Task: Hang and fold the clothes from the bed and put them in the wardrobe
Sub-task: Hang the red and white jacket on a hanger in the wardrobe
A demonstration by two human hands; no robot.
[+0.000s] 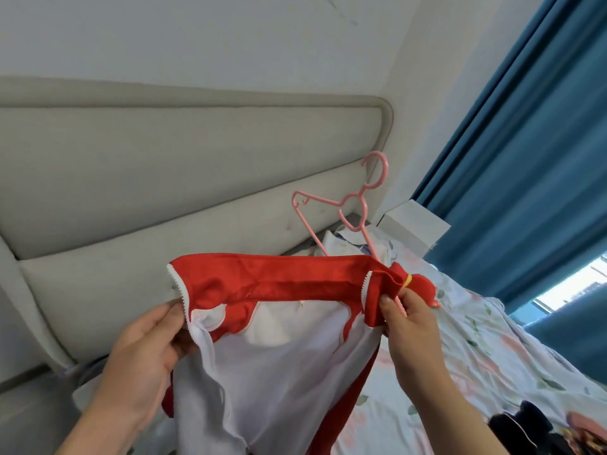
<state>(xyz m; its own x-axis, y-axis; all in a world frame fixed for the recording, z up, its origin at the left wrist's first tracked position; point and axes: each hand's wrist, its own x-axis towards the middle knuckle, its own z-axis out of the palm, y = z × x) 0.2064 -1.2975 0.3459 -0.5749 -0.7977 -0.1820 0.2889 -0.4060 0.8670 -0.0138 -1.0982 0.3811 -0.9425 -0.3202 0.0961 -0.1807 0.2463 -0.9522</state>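
I hold a red and white garment [272, 284] up in front of me, above the bed. Its red collar band stretches between my hands and its white lining hangs down. My left hand [144, 349] grips the garment's left edge by the white zip. My right hand [410, 320] pinches the right end of the collar together with one arm of a pink plastic hanger [353, 205]. The hanger's hook and its other arm stick up behind the collar; its lower part is hidden inside the garment.
A padded beige headboard [164, 178] fills the left. The bed has a floral sheet [476, 349], with dark clothes [532, 428] at the lower right. A white box [417, 228] stands by the blue curtain [525, 159] at the right.
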